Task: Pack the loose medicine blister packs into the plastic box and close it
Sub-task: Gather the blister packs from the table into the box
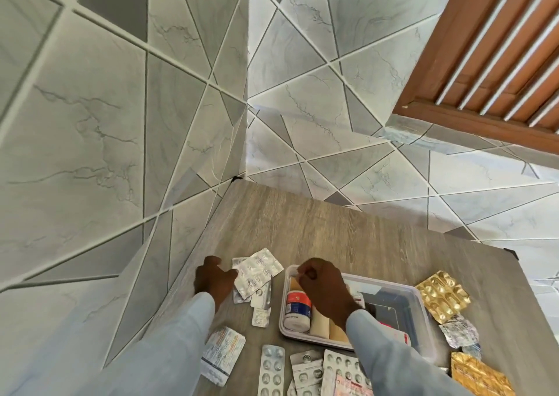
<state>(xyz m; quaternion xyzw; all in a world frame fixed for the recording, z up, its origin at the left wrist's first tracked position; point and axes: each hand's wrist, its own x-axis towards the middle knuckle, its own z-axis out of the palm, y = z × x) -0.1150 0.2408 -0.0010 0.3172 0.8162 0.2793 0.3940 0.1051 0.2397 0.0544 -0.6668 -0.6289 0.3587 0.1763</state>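
1. Blister packs (257, 270), a small silver fan of them, are sitting under my left hand (213, 279), which is pinching their near edge between thumb and fingers on the tabletop (348, 229).
2. My right hand (320, 286) is curling over the far-left corner of the plastic box (422, 311); the fingers are closing narrow, as if on something small, but I cannot tell what, if anything, they are gripping.
3. The box is lying open just right of the silver fan. Inside it I am seeing a white bottle with a red and blue label (298, 308), some pale rolls beside it and a dark flat item further right. I am not seeing a lid.
4. I am judging the packing as early: many packs are still lying loose. Silver strips (272, 371) are crowding the near edge, a printed sachet (222, 353) is lying by my left sleeve, a gold pack (443, 294) and a crumpled foil one (458, 332) are resting right of the box, with another gold pack (478, 374) nearer me.
5. Closing the box is still to come.
6. The tabletop is grey wood-grain, pushed into a corner of walls tiled in grey marbled triangles (90, 123). A brown slatted shutter (499, 47) is showing at upper right.
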